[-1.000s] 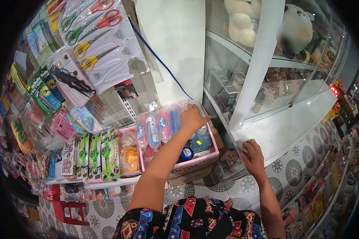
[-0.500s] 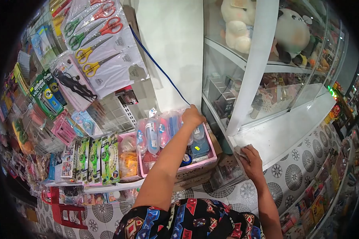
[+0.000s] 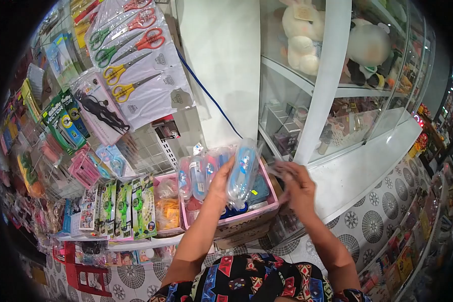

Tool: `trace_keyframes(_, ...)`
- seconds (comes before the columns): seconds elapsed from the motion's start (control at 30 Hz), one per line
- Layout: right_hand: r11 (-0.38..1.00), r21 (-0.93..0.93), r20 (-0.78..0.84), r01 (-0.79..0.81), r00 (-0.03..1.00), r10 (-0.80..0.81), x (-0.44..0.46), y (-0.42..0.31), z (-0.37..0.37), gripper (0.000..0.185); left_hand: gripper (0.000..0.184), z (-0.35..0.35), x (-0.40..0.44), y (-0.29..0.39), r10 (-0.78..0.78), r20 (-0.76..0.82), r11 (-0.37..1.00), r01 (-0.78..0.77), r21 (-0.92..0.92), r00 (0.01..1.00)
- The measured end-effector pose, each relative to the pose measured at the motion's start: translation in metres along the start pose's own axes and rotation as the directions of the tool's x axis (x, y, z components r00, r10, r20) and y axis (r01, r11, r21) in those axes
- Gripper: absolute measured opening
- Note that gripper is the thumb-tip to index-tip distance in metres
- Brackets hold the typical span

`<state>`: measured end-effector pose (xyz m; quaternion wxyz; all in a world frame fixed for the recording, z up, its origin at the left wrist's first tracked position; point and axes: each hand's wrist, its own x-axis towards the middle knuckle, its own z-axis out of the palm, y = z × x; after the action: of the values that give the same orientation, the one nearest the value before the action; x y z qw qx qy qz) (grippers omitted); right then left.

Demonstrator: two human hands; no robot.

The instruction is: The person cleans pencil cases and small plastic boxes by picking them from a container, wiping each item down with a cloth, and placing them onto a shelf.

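My left hand (image 3: 221,179) grips a blue oblong case (image 3: 242,171) in a clear plastic wrapper, held up and tilted above a pink-rimmed box (image 3: 270,202). A small cartoon figure shows on the case. To its right, my right hand (image 3: 298,189) is raised and blurred, fingers curled around something pale and thin that I cannot make out. Inside the box, similar wrapped cases (image 3: 199,177) stand upright at the left, and a dark blue round item (image 3: 240,208) lies near the front.
Packs of scissors (image 3: 131,65) hang on the wire rack at the left. Green carded packs (image 3: 143,206) stand beside the box. A glass cabinet with plush toys (image 3: 303,38) and a white ledge (image 3: 352,176) is at the right. A red stool (image 3: 80,272) stands below.
My left hand has come up out of the box with the blue case. My right hand has left the white ledge's corner and moved up and left toward the case.
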<state>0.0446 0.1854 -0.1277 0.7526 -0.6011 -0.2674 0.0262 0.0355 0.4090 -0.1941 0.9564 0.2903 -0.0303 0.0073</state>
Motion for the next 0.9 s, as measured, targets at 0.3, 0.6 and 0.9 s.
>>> trace_keyframes(0.3, 0.372, -0.378, 0.675, 0.848, 0.527, -0.516, 0.022, 0.033, 0.071, 0.027, 0.051, -0.003, -0.051, -0.006, 0.112, -0.185, 0.993, -0.116, -0.011, 0.976)
trace_keyframes(0.6, 0.820, 0.502, 0.242, -0.276, 0.955, 0.173, 0.095, 0.070, 0.047, 0.031, 0.048, 0.023, -0.067, -0.007, 0.254, -0.022, 0.966, -0.253, 0.053, 0.967)
trace_keyframes(0.9, 0.998, 0.003, 0.399, -0.063, 0.915, 0.057, 0.031, 0.071, 0.084, 0.053, 0.044, 0.035, -0.055, -0.022, 0.517, -0.290, 0.815, -0.359, 0.455, 0.805)
